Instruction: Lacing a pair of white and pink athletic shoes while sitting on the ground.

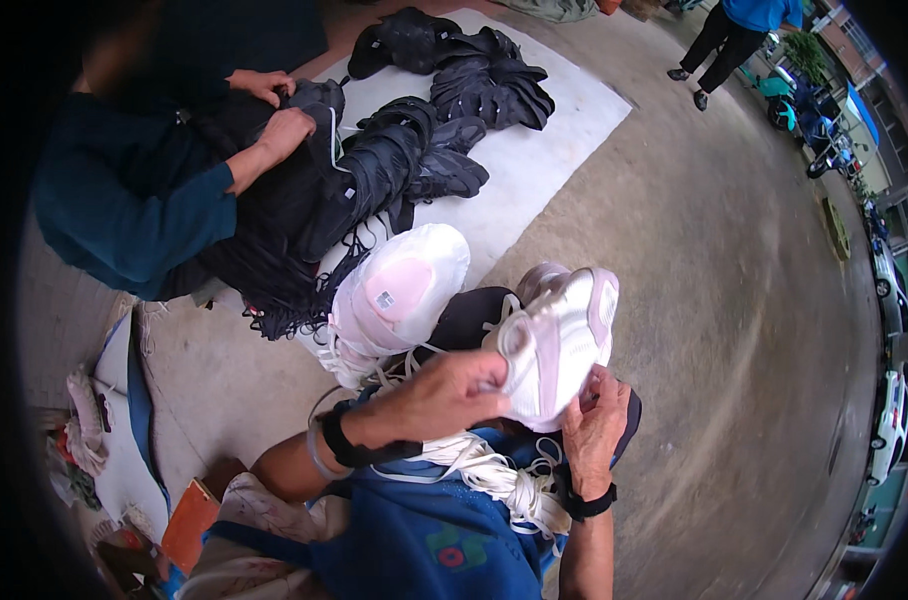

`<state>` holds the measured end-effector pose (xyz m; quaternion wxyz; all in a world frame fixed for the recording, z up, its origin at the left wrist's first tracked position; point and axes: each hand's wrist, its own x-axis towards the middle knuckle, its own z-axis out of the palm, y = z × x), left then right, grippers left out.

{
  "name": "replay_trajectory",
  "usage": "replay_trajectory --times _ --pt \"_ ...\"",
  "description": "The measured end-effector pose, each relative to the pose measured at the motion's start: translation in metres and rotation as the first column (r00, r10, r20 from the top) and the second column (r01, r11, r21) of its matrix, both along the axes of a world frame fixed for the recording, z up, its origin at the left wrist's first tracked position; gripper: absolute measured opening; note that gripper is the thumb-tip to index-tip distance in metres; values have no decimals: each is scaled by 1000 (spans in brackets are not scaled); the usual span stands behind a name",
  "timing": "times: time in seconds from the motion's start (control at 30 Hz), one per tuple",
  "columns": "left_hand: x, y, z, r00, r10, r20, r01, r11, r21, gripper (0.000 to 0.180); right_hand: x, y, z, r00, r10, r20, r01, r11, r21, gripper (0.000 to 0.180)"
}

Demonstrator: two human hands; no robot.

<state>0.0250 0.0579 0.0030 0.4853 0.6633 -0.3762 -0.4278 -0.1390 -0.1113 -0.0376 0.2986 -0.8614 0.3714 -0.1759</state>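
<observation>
A white and pale pink shoe upper (564, 340) is held up over my lap between both hands. My left hand (459, 390) pinches its near left edge, thumb and fingers closed. Opposite, my right hand (596, 415) grips the lower right edge. A bundle of white shoelaces (509, 485) lies on the blue apron (374, 540) across my lap, just below the upper. Left of it rests a group of pink and white shoe uppers (409, 285), with laces trailing down. Something black, partly hidden, lies behind my left hand.
Many black shoe uppers (394, 160) are piled on a white sheet (544, 170) ahead. At the left, a co-worker in a dark sleeve (134, 220) handles black uppers with both hands (274, 115). A person in blue (759, 15) stands far off, near parked scooters (789, 105) and cars.
</observation>
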Motion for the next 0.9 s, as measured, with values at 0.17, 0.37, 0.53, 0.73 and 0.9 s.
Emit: replay_trajectory --times 0.17,0.37,0.53,0.73,0.9 --pt "50 10 -7 848 145 -510 -277 941 -193 17 7 -2 4 1000 -26 -13 26 999 -42 44" --pt "53 10 29 908 280 310 -264 960 -96 39 1 -1 2 998 54 -17 -56 980 -189 36" --pt "-10 5 27 715 248 654 -21 942 -335 42 4 -1 0 999 34 9 -33 994 -103 38" --pt "-44 -10 11 82 -71 994 551 834 14 34 4 2 7 998 50 23 -46 988 -148 38" --pt "-34 -27 8 -286 -127 950 453 856 250 23 -1 4 0 999 44 -30 -47 991 -121 40"
